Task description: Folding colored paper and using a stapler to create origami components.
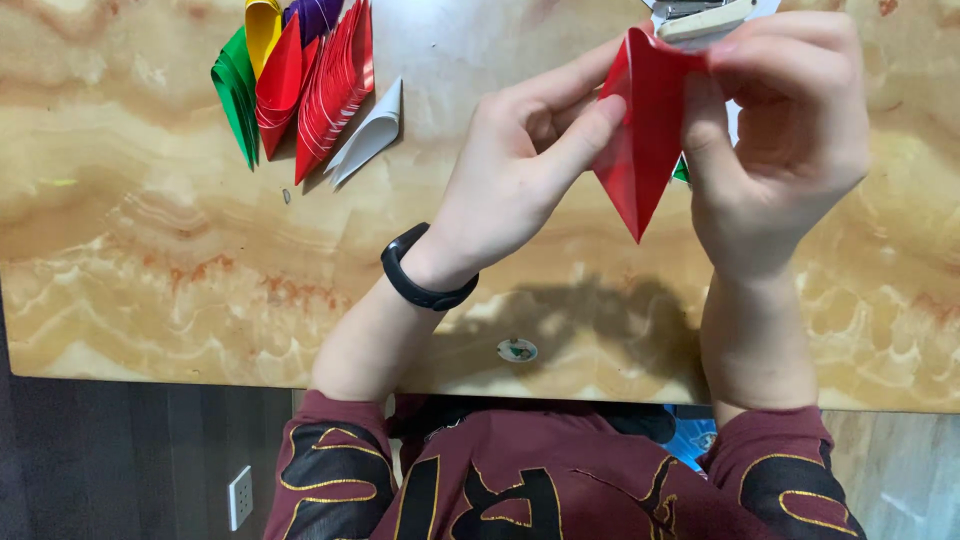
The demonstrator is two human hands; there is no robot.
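Note:
A folded red paper piece (640,140), pointed at its lower end, is held above the marbled table (150,250) between both hands. My left hand (520,170) pinches its left edge with thumb and fingers; a black band sits on that wrist. My right hand (785,130) grips the top right corner of the same red paper. A stapler (700,20) lies just beyond the fingers at the top edge, partly hidden.
A stack of folded paper pieces lies at the upper left: green (236,95), yellow (262,30), purple (315,15), many red (335,85) and one white (368,135). A small round sticker (517,350) sits near the table's front edge. Dark floor shows below.

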